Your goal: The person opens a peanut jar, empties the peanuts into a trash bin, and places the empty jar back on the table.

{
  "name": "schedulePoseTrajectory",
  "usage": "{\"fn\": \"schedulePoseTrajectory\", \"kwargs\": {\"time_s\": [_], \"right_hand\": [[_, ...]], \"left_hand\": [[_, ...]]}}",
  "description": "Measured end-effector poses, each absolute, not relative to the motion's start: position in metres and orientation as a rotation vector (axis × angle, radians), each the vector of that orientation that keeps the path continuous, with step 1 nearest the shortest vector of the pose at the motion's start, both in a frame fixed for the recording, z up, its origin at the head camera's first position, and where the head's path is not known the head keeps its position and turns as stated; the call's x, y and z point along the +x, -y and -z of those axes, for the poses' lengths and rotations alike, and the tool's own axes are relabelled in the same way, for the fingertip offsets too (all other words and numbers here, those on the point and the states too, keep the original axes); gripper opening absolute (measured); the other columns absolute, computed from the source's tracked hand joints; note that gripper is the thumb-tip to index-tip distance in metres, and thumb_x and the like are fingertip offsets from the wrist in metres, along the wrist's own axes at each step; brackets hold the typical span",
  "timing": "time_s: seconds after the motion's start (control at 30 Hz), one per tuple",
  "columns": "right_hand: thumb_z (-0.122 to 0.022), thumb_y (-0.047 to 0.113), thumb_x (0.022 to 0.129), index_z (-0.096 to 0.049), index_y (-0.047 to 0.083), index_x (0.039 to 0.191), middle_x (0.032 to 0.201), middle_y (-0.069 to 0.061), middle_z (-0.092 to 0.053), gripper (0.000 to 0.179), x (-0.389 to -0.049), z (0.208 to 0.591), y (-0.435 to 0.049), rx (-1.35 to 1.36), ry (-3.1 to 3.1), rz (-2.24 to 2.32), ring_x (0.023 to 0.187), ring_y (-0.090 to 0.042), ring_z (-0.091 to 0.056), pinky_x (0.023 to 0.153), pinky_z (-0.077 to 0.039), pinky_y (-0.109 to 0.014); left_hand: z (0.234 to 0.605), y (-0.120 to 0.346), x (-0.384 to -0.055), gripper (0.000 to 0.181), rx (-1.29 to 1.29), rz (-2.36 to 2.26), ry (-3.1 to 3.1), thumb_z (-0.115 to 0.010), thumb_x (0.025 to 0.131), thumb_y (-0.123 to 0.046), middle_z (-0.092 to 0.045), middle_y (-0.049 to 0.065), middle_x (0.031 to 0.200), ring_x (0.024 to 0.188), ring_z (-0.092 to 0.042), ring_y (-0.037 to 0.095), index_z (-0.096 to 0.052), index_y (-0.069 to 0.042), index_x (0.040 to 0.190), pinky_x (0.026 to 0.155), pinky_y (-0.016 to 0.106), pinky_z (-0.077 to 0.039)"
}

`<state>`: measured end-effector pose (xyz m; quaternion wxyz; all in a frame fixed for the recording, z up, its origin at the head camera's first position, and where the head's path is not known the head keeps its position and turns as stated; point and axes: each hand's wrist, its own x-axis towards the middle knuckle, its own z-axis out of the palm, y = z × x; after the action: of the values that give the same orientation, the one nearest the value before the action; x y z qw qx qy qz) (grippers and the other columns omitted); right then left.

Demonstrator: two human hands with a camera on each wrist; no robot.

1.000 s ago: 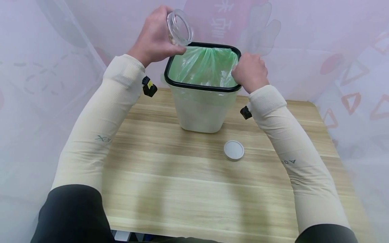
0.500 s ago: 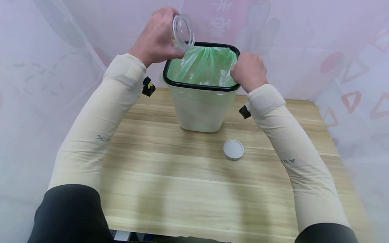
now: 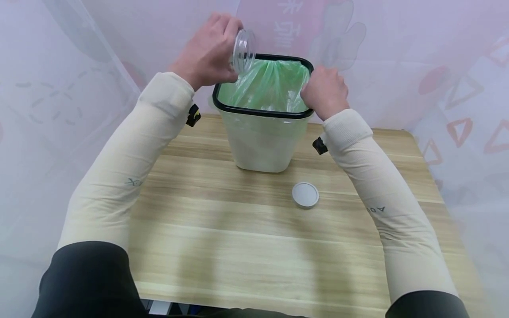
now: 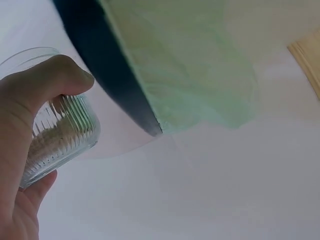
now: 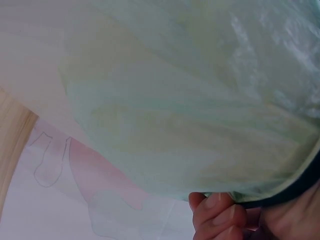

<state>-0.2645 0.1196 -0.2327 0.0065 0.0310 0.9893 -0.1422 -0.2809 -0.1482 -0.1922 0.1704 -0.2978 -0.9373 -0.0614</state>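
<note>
My left hand (image 3: 210,51) grips a clear glass jar (image 3: 243,52), tipped with its mouth toward the bin at the left rear of the rim. In the left wrist view the ribbed jar (image 4: 70,125) has some brownish stuff inside, seen through the glass. A pale trash bin (image 3: 262,145) with a black rim (image 3: 262,113) stands on the table, lined with a green plastic bag (image 3: 274,84). On the right side of the rim, my right hand (image 3: 326,93) holds on with curled fingers. From the right wrist, its fingers (image 5: 220,215) show bent up under the rim against the bag.
A round white lid (image 3: 305,194) lies on the wooden table (image 3: 238,247), in front of the bin and to its right. Behind the table hangs a pale printed sheet (image 3: 397,57). Each wrist carries a small black camera (image 3: 320,145).
The left hand has turned the jar, so its mouth faces further right and down, and lowered it slightly toward the rim. The right hand keeps its hold on the bin.
</note>
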Motion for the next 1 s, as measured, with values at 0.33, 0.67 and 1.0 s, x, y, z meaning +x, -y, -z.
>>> {"fn": "schedulePoseTrajectory", "kwargs": {"time_s": [0.33, 0.67, 1.0], "right_hand": [[-0.041, 0.017, 0.099, -0.052, 0.011, 0.089, 0.105, -0.017, -0.057, 0.015, -0.2633, 0.2319, -0.118, 0.097, -3.079, 0.463, 0.09, -0.034, -0.059, 0.067, -0.055, -0.046], [-0.043, 0.019, 0.1, -0.052, 0.011, 0.089, 0.105, -0.016, -0.059, 0.016, -0.2623, 0.2327, -0.1156, 0.091, -3.09, 0.458, 0.09, -0.033, -0.059, 0.069, -0.055, -0.046], [-0.043, 0.019, 0.101, -0.051, 0.011, 0.089, 0.101, -0.015, -0.058, 0.017, -0.2619, 0.2342, -0.1139, 0.085, -3.092, 0.469, 0.088, -0.033, -0.059, 0.064, -0.054, -0.044]], "left_hand": [[0.1962, 0.1484, -0.2789, 0.065, -0.92, -0.047, 2.594, -0.068, 0.081, -0.002, -0.055, 0.028, 0.138, 0.126, -0.048, 0.044, -0.045, 0.009, 0.141, 0.115, 0.052, -0.047], [0.199, 0.1536, -0.2808, 0.066, -0.902, -0.1, 2.577, -0.068, 0.08, 0.002, -0.055, 0.029, 0.137, 0.127, -0.049, 0.045, -0.045, 0.01, 0.141, 0.117, 0.053, -0.048], [0.1986, 0.1514, -0.2786, 0.058, -0.919, -0.146, 2.53, -0.057, 0.082, 0.006, -0.055, 0.029, 0.135, 0.126, -0.049, 0.045, -0.046, 0.011, 0.139, 0.114, 0.052, -0.05]]}}
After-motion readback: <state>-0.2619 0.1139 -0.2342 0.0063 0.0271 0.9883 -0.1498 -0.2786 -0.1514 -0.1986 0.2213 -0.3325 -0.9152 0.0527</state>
